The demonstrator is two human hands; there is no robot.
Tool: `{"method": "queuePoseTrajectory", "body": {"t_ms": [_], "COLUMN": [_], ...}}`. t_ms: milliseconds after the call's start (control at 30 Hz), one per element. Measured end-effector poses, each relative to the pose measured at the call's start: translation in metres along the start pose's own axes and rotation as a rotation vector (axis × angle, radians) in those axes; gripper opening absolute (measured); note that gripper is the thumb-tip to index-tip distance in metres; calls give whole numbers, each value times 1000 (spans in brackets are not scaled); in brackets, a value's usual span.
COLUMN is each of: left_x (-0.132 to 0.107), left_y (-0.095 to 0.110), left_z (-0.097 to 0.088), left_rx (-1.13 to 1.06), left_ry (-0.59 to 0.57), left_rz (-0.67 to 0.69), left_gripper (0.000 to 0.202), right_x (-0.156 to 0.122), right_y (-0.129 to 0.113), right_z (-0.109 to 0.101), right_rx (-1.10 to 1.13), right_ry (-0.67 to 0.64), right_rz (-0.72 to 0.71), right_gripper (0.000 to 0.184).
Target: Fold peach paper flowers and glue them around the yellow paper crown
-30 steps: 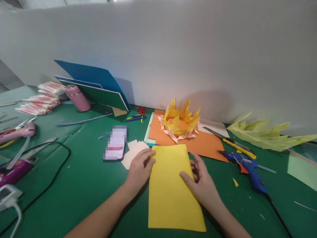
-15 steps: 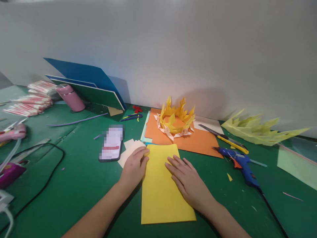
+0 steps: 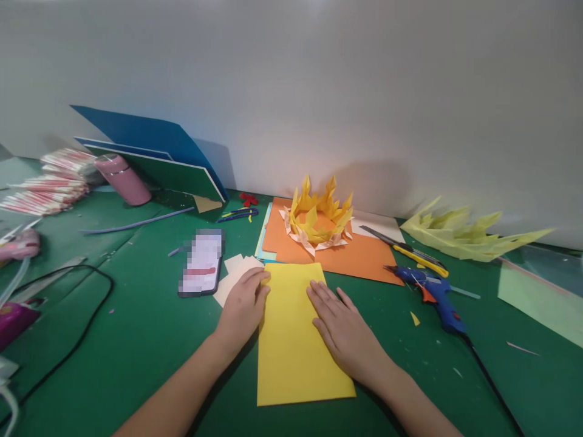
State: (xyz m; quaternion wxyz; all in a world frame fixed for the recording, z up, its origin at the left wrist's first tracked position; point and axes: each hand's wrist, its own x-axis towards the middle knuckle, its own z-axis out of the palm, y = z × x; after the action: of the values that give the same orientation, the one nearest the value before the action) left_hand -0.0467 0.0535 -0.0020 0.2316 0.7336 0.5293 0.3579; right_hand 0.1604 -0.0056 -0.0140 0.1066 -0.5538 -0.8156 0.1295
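A folded yellow sheet of paper (image 3: 291,340) lies on the green table (image 3: 136,340) in front of me. My left hand (image 3: 241,306) rests at its upper left corner, fingers curled onto the paper's edge. My right hand (image 3: 344,331) lies flat on the sheet's right half with the fingers stretched out, pressing it down. Just beyond the sheet sits a yellow paper crown-like flower (image 3: 319,218) on an orange sheet (image 3: 364,258).
A phone (image 3: 201,271) and cream paper scraps (image 3: 234,273) lie left of the sheet. To the right are a blue glue gun (image 3: 432,294) with its cord, a yellow utility knife (image 3: 410,252) and pale green folded paper (image 3: 469,237). Boards (image 3: 155,158), a pink bottle (image 3: 122,179) and a black cable (image 3: 91,315) occupy the left.
My right hand moved from the sheet's right edge onto its surface and flattened out. The left hand stayed at the upper left corner. The view shifted slightly.
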Motion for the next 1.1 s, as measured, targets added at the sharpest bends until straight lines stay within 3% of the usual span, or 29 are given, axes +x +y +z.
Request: {"method": "queuePoseTrajectory", "body": {"t_ms": [233, 400, 500, 600, 733, 900, 1100], "left_x": [-1, -9, -10, -2, 13, 18, 20], "left_y": [2, 16, 26, 35, 40, 47, 57], "left_z": [1, 11, 23, 35, 44, 50, 49], "left_rx": [224, 461, 345, 291, 399, 556, 683], "left_ry": [-47, 17, -215, -388, -543, -627, -642], "left_rz": [152, 319, 504, 461, 464, 470, 473], "left_gripper": [24, 36, 45, 45, 46, 53, 49], "right_x": [1, 1, 0, -2, -5, -7, -7], "right_y": [1, 1, -1, -4, -5, -7, -13], "right_z": [2, 5, 5, 7, 10, 14, 14], "right_rx": [-27, -77, -112, -145, -170, -173, -258], "right_ry": [5, 50, 110, 192, 318, 414, 420], "right_rz": [-8, -40, -37, 19, 41, 17, -31], "right_gripper": [49, 48, 44, 36, 27, 13, 12]}}
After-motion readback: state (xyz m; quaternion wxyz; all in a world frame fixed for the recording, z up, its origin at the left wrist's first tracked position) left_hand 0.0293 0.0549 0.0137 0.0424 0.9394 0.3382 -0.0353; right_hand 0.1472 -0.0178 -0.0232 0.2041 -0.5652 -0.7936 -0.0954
